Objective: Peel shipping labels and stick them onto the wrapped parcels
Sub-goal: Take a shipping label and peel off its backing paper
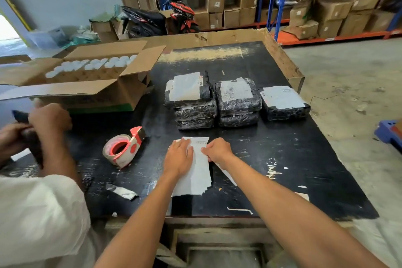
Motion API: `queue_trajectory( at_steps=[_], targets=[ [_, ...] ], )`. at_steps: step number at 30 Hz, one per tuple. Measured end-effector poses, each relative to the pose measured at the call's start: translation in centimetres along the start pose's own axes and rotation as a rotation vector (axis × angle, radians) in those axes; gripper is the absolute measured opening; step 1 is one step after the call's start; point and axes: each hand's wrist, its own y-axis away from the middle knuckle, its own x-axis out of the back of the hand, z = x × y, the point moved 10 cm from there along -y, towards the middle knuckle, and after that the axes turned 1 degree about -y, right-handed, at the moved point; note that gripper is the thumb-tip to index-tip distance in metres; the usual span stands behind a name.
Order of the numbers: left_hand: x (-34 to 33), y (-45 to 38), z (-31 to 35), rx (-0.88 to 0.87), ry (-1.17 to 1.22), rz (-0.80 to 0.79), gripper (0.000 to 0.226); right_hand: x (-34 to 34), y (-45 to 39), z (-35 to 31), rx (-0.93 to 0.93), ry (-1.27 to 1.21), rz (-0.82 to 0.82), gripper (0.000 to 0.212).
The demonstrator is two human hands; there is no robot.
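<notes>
A stack of white shipping labels (199,172) lies on the black table (282,159) in front of me. My left hand (179,156) presses flat on its left side. My right hand (217,150) pinches the stack's right edge near the top. Beyond them sit black-wrapped parcels with white labels on top: a left pile (190,98), a middle pile (238,100) and a single parcel (285,103) at the right.
A red tape dispenser (125,147) stands left of the labels. An open carton of white-capped bottles (87,74) sits at the back left. Another person's hands (43,122) wrap a dark item at the left edge. Paper scraps lie near the table's front.
</notes>
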Motion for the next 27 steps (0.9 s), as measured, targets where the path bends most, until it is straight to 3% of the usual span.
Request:
queue_trajectory(
  at_steps=[9, 15, 18, 21, 24, 27],
  targets=[
    [-0.1, -0.1, -0.6, 0.022, 0.024, 0.019, 0.053, 2.7, -0.3, -1.2, -0.044, 0.045, 0.037, 0.013],
    [0.0, -0.2, 0.1, 0.029, -0.111, -0.029, 0.049, 6.0, -1.0, -0.8, 0.036, -0.084, 0.058, 0.042],
    [1.6, -0.2, 1.2, 0.076, -0.154, 0.033, 0.049, 7.7, -1.0, 0.0, 0.068, -0.278, 0.043, 0.018],
    [4.0, -0.5, 4.2, 0.055, 0.149, 0.185, 0.061, 9.4, -0.6, 0.0, 0.094, -0.431, -0.051, 0.014],
    [2.0, -1.4, 6.9, 0.147, 0.728, -0.01, 0.066, 11.0, -0.2, 0.3, 0.117, -0.479, -0.143, 0.013],
    [0.0, -2.0, 9.7, 0.183, 0.988, -0.113, 0.038, 12.6, 0.4, 0.6, 0.135, -0.491, -0.158, 0.018]
  ],
)
